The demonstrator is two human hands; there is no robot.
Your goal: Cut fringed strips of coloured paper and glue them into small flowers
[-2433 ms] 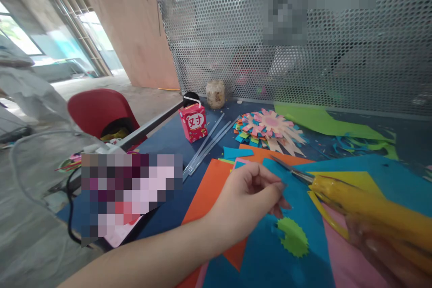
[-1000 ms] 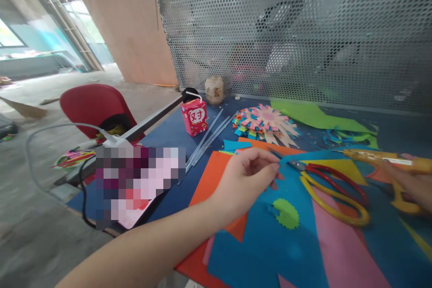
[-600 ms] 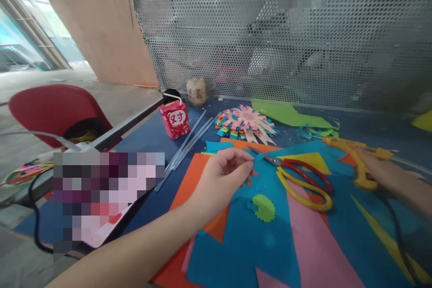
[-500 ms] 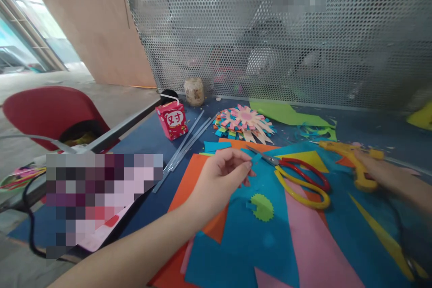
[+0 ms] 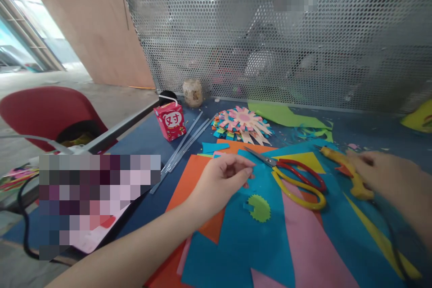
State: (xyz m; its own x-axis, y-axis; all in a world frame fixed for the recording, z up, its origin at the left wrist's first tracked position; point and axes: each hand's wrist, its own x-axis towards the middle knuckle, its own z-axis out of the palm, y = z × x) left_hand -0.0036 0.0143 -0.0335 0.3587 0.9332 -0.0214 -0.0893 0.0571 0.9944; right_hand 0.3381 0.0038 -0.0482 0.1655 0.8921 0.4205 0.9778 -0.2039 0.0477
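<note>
My left hand [image 5: 227,177] hovers above the blue felt sheets, thumb and forefinger pinched together. The small blue strip in that pinch blends into the blue sheet [image 5: 209,256] behind it. Over on the right, my right hand [image 5: 378,171] has curled fingers against the yellow hot glue gun [image 5: 353,173], which lies on the felt with its nozzle to the left. Between the hands rest scissors [image 5: 270,161] with one red and one yellow handle loop. Below them is a green toothed felt disc [image 5: 261,209] with a small blue tab at its left edge.
Layered felt flowers [image 5: 241,121] lie behind the scissors, beside green felt [image 5: 283,117]. Clear glue sticks [image 5: 184,150], a red drink carton [image 5: 170,121] and a jar [image 5: 193,93] stand or lie left. A perforated metal panel [image 5: 216,22] closes off the back.
The glue gun has turned and settled lower on the felt, with my right hand now nearer its rear. My left hand keeps its pinch. The view has shifted slightly.
</note>
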